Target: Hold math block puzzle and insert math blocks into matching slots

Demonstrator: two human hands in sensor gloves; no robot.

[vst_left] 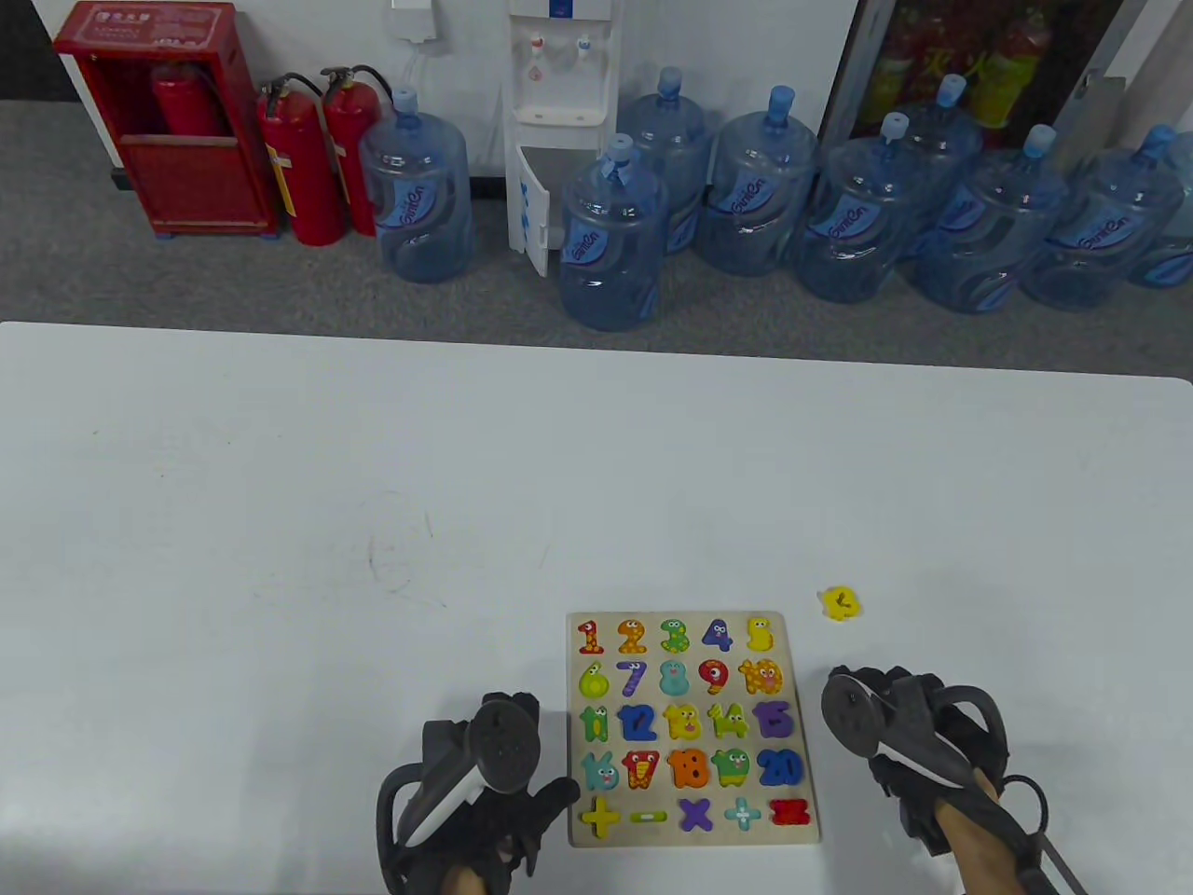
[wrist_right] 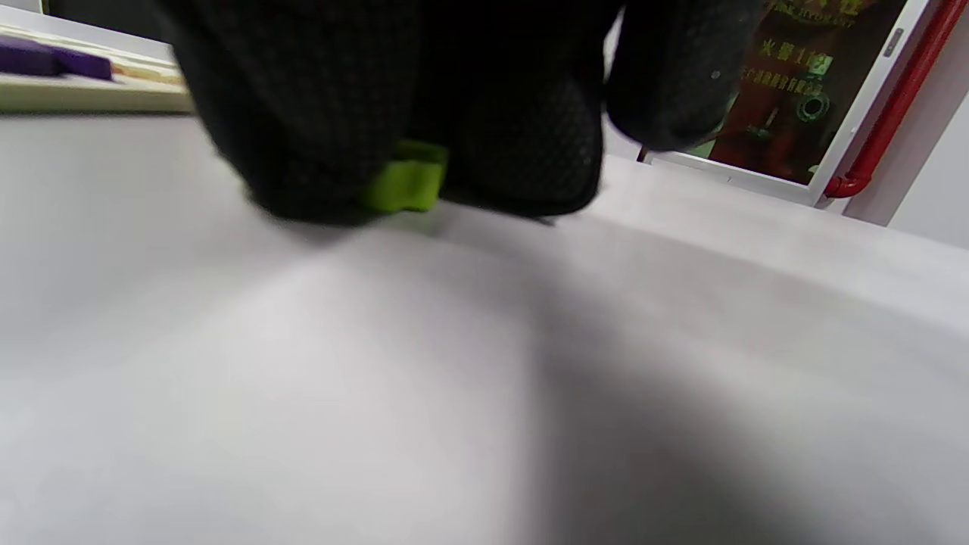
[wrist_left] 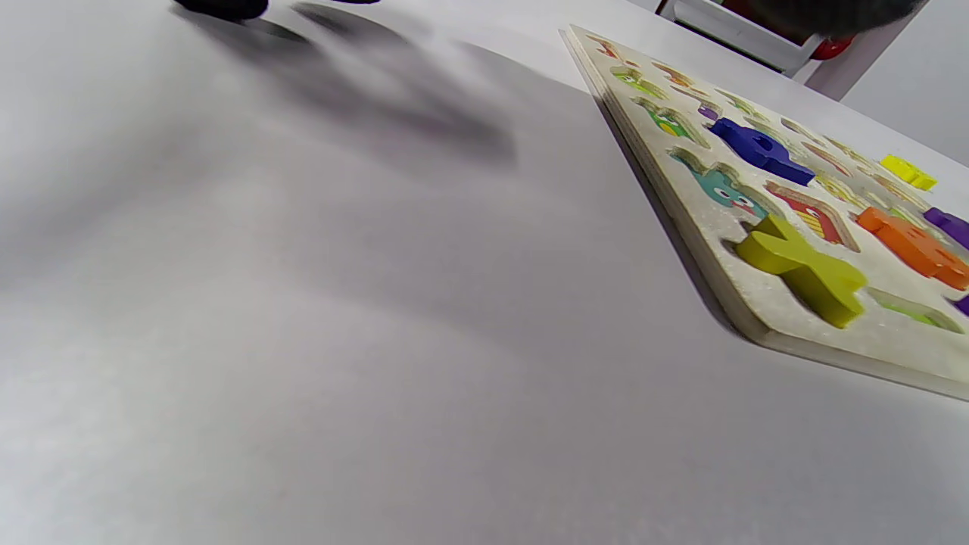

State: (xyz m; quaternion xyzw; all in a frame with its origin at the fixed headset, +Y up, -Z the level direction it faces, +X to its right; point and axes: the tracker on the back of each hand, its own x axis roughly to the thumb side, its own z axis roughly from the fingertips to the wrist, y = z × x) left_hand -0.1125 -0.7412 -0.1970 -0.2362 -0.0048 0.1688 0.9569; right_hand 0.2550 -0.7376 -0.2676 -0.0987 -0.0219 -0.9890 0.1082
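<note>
The wooden puzzle board [vst_left: 690, 837] lies flat near the table's front edge, with coloured number and sign blocks in its slots. It also shows in the left wrist view [wrist_left: 870, 337] and the right wrist view [wrist_right: 91, 94]. My left hand [vst_left: 536, 750] rests on the table by the board's lower left corner and holds nothing; its thumb is at the board's edge. My right hand [vst_left: 853, 695] is just right of the board, and its fingers [wrist_right: 318, 151] pinch a small green block [wrist_right: 401, 185] down at the table surface. A loose yellow block [vst_left: 839, 603] lies beyond the right hand.
The white table [vst_left: 373, 522] reaches far back and left, with faint pen marks [vst_left: 401, 559] in the middle. Behind its far edge stand water jugs [vst_left: 610, 242], a dispenser and red fire extinguishers [vst_left: 298, 158].
</note>
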